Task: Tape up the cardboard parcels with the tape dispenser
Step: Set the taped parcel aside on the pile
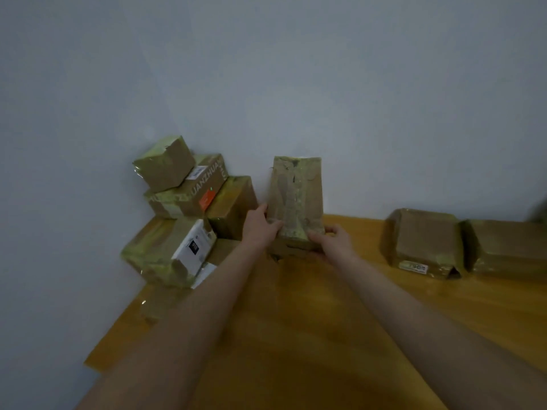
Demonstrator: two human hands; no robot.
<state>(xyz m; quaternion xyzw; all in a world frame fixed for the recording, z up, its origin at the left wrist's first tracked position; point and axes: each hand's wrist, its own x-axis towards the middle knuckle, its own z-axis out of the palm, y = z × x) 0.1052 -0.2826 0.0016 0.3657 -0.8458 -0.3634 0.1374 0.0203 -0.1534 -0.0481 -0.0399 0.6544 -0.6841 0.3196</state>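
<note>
Your left hand (260, 224) and right hand (331, 241) clasp the upright parcel (296, 196) in curled fingers (276, 225); loosened, it could topple.

Light level is low and even, with a cool grey cast on the wall (266, 69). Shadows are soft. Tape on the upright parcel (296, 190) shows faint sheen. Wide-angle distortion bends the table (310, 335) edges. The near forearms (192, 321) look blurred.

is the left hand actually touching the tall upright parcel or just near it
Touching. The head view shows the left hand gripping the upright parcel at its lower left edge, fingers lying across its front with no gap.
</note>
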